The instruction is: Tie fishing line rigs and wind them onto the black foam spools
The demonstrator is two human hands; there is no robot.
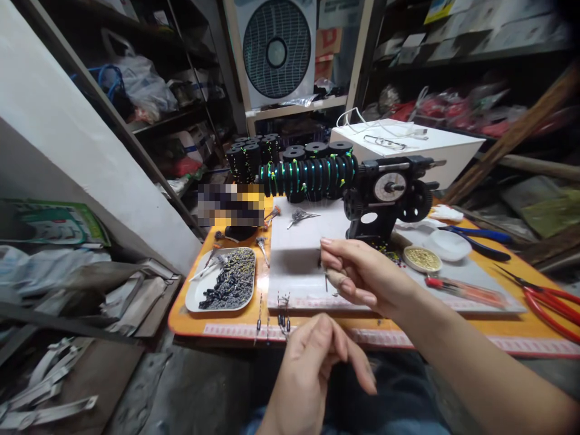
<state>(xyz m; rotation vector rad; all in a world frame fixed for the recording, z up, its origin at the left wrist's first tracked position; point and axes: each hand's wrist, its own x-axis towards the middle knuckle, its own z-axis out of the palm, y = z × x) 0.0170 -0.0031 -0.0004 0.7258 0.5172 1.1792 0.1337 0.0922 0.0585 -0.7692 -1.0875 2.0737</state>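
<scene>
My right hand (362, 275) is raised over the grey-white board (294, 241), thumb and index finger pinched together. A small dark piece with a thin metallic end (326, 281) shows below its fingertips; its kind is too small to tell. Lower and nearer to me, my left hand (312, 356) is closed, its thumb laid over bent fingers and one finger reaching to the right. Whatever it may hold is hidden. Just beyond it, several thin wires with small black cylinders (283, 323) lie at the table's front edge.
A winding machine (392, 187) carries black foam spools (308, 175) wrapped with line. Left stands a white tray (194, 296) of small dark pieces. On the right are a dish of gold beads (422, 258), a red cutter knife (466, 292), blue-handled pliers (483, 234) and red-handled pliers (550, 308).
</scene>
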